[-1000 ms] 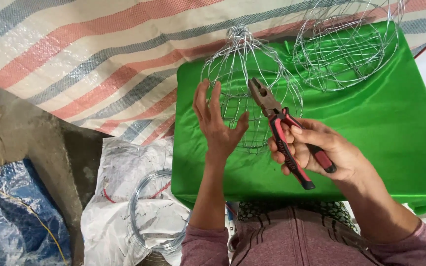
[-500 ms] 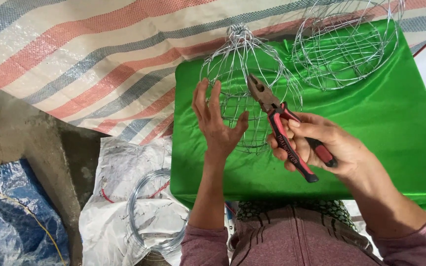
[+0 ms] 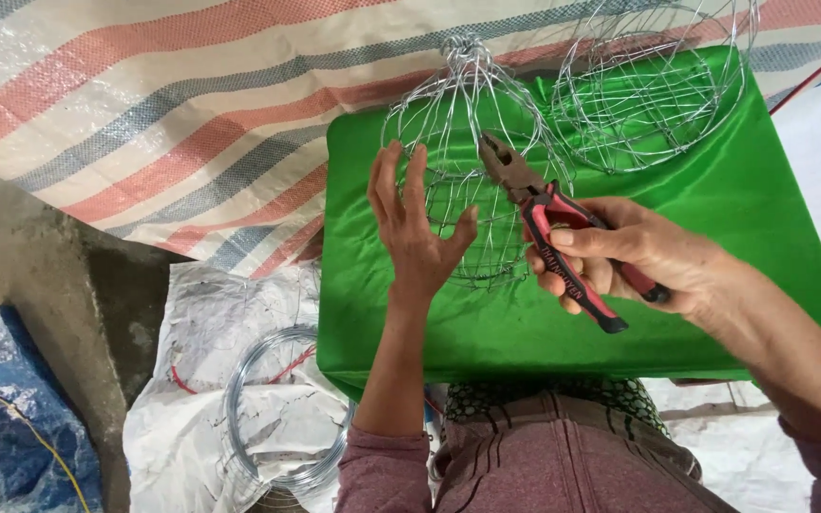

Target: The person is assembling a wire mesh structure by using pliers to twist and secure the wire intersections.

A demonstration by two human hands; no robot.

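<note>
Now steadying a domed wire frame (image 3: 472, 161) on the green cloth (image 3: 715, 247): left hand (image 3: 417, 233) spread against its near-left side, right hand (image 3: 639, 256) gripping red-handled pliers (image 3: 548, 223), nose on a rib. Second frame (image 3: 653, 85) far right; wire coil (image 3: 282, 418) near left. Barely changed from a moment ago.

1 head-worn camera looks steeply down, close over the green table (image 3: 715, 237) and hands.

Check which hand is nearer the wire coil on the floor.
Left. The left hand is up on the wire frame, above the wire coil; the right hand, holding pliers, is farther right.
</note>
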